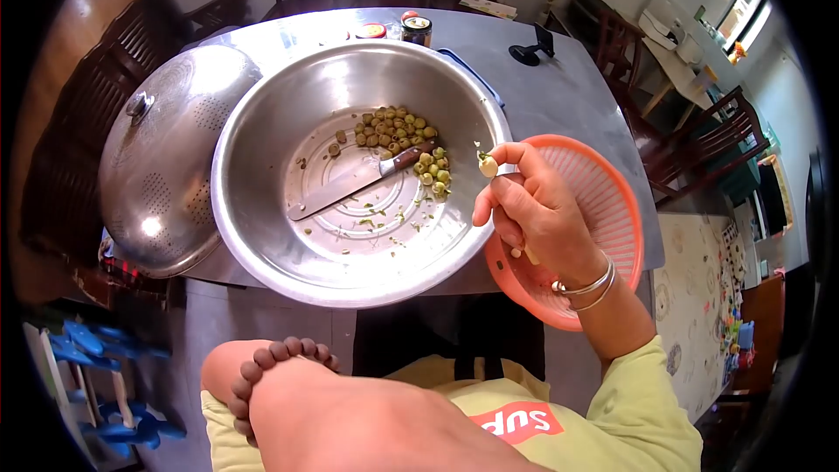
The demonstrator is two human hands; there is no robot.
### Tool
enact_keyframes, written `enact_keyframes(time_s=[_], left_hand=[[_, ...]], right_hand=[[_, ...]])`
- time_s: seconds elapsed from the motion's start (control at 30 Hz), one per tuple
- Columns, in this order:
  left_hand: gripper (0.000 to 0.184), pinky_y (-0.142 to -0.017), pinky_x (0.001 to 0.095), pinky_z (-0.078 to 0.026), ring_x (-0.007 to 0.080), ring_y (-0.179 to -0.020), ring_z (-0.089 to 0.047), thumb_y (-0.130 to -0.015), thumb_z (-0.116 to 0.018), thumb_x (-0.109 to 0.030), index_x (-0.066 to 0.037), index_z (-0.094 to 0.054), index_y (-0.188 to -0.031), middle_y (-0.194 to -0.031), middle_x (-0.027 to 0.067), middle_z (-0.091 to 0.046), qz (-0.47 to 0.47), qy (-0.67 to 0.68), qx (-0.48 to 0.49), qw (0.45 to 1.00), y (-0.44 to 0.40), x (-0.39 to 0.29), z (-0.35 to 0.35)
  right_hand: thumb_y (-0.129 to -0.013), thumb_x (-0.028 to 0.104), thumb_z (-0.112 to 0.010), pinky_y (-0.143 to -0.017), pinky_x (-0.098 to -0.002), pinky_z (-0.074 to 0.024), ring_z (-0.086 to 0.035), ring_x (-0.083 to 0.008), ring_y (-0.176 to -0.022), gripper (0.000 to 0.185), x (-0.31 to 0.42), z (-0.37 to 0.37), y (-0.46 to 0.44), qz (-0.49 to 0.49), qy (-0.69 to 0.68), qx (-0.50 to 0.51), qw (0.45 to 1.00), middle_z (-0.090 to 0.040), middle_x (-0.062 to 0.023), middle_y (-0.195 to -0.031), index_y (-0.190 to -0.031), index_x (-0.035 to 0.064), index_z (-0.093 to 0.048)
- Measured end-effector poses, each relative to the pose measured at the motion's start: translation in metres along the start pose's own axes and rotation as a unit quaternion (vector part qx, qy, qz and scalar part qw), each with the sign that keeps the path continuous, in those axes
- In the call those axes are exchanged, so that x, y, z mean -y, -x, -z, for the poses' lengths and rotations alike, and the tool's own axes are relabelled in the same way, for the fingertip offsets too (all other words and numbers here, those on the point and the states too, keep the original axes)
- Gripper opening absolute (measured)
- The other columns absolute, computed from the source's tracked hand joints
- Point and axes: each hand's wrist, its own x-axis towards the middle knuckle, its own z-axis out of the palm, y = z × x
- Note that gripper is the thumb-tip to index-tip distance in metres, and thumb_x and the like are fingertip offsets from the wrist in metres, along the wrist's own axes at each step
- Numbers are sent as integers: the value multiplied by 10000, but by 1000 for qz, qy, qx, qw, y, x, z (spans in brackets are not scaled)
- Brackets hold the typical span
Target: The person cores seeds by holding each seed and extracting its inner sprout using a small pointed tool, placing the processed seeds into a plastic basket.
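My right hand (533, 205) is raised over the near left rim of an orange plastic basket (625, 201). Its thumb and fingertips pinch a small pale round fruit (488, 166) with a green stalk. To its left stands a wide steel basin (253, 236). Inside lie a knife (336, 194) with a wooden handle, a heap of brownish-green round fruits (384, 129), several greener fruits (433, 173) and scattered green trimmings (380, 212). My left forearm (376, 411), wearing a dark bead bracelet (278, 350), bends up close to the camera; the left hand is outside the picture.
A perforated steel lid (175, 157) leans against the basin's left side. Jars (417, 31) and a small black stand (531, 51) are farther back on the grey table (559, 92). Wooden chairs surround it, and blue plastic stools (105, 376) stand at lower left.
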Motion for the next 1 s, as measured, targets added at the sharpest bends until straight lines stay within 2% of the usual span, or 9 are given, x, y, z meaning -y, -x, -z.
enact_keyframes(time_s=[0.17, 0.37, 0.47, 0.7, 0.8, 0.83, 0.87, 0.93, 1.0], left_hand=[[109, -459, 251, -457, 256, -557, -586, -784, -557, 37, 140, -593, -779, -720, 246, -564, -179, -99, -83, 975, -7, 17, -19], [105, -440, 261, -446, 243, -533, -579, -768, -574, 35, 137, -588, -747, -682, 217, -563, -149, -124, -159, 968, -9, 15, -22], [113, -460, 269, -453, 248, -550, -586, -782, -567, 26, 129, -590, -743, -695, 217, -566, -149, -89, -28, 985, -8, 21, -10], [175, -497, 299, -475, 303, -617, -600, -863, -487, 10, 137, -575, -780, -756, 232, -574, -97, 70, -147, 982, 2, 22, -25], [218, -473, 408, -460, 295, -594, -550, -848, -464, -37, 90, -536, -688, -651, 249, -524, -52, 79, 24, 995, 4, 22, 21], [140, -442, 324, -397, 214, -520, -473, -861, -445, -23, 45, -539, -783, -629, 149, -498, -28, -157, -121, 980, 2, 26, 26], [117, -426, 253, -347, 133, -498, -430, -874, -452, -30, 29, -542, -828, -646, 84, -497, 42, -223, -253, 940, 2, 25, 35], [114, -411, 156, -272, 14, -487, -369, -890, -499, -88, 14, -548, -878, -667, 4, -494, 178, -204, -445, 854, 5, 31, 58], [118, -412, 150, -268, 14, -485, -368, -887, -517, -98, 14, -553, -877, -645, -10, -488, 167, -182, -465, 850, 21, 49, 81]], right_hand=[[-910, 85, -383, -396, -153, -304, -335, -22, -419, 181, -1, 0, 2, 3, -1, 12, 1000, -571, -92, -709, -1082, 31, -388], [-904, 73, -384, -393, -152, -299, -339, -21, -416, 181, -1, 2, 4, 5, -6, 10, 1000, -573, -93, -709, -1079, 29, -387], [-898, 66, -382, -391, -154, -301, -342, -22, -415, 180, 1, 1, 6, -1, 2, 0, 1000, -573, -92, -704, -1074, 28, -387], [-899, 57, -374, -390, -157, -300, -347, -24, -418, 185, -3, 5, 8, 9, -20, 10, 1000, -581, -98, -718, -1081, 25, -385], [-905, 60, -375, -393, -156, -302, -344, -22, -420, 181, -7, 7, 7, 12, -24, 16, 1000, -581, -96, -721, -1083, 28, -384], [-907, 67, -390, -401, -154, -295, -345, -15, -436, 183, -13, 8, 6, 23, -31, 15, 999, -577, -80, -719, -1086, 30, -383], [-908, 71, -398, -406, -152, -291, -346, -12, -445, 185, -12, 7, 7, 30, -34, 15, 999, -575, -72, -719, -1087, 31, -382], [-903, 72, -412, -429, -164, -322, -391, -20, -476, 183, -5, 5, 9, 22, -4, -4, 1000, -575, -60, -717, -1080, 30, -389], [-899, 69, -419, -449, -177, -357, -436, -31, -499, 179, -3, 3, 10, 12, 32, -25, 999, -577, -56, -715, -1071, 28, -396]])
